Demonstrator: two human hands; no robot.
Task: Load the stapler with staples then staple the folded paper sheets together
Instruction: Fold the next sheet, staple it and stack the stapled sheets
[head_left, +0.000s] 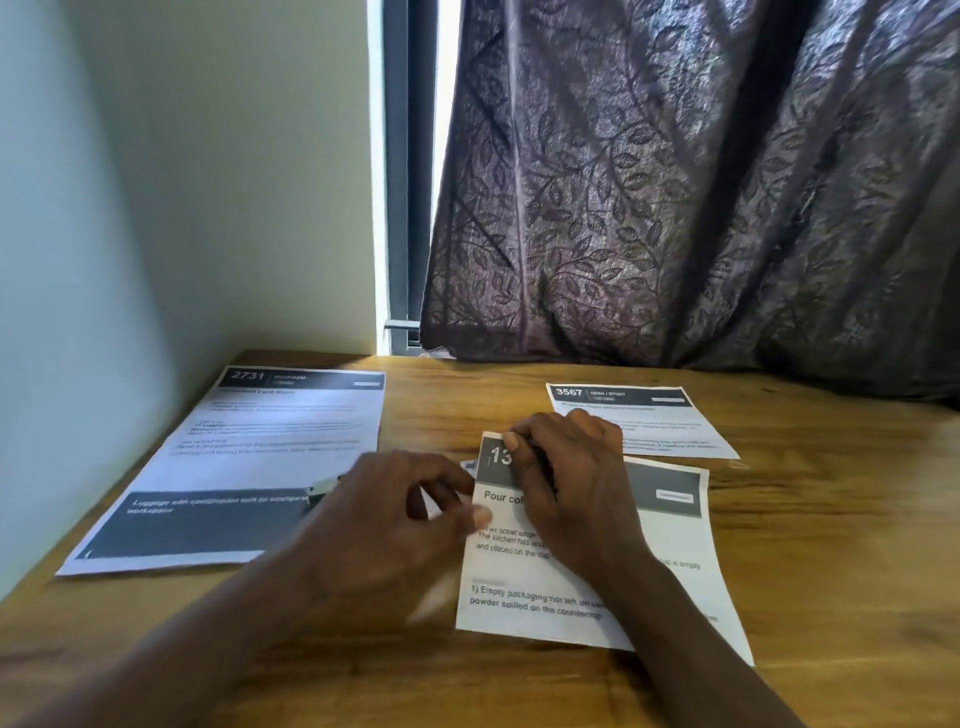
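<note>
The folded paper sheets (587, 582), white with a grey header band, lie on the wooden table (831, 545) in front of me. My right hand (571, 483) rests on them with its fingers curled over their top left corner. A thin dark shape shows between those fingers; I cannot tell what it is. My left hand (384, 519) pinches the sheets' left edge, thumb on top. A small silver metal object (323, 487) lies just behind my left hand on the left sheet, partly hidden. It may be the stapler.
A full printed sheet headed 2731 (249, 467) lies at the left of the table. A smaller sheet headed 3567 (670, 415) lies at the back right. A wall stands to the left and a dark leaf-patterned curtain (701, 182) hangs behind the table.
</note>
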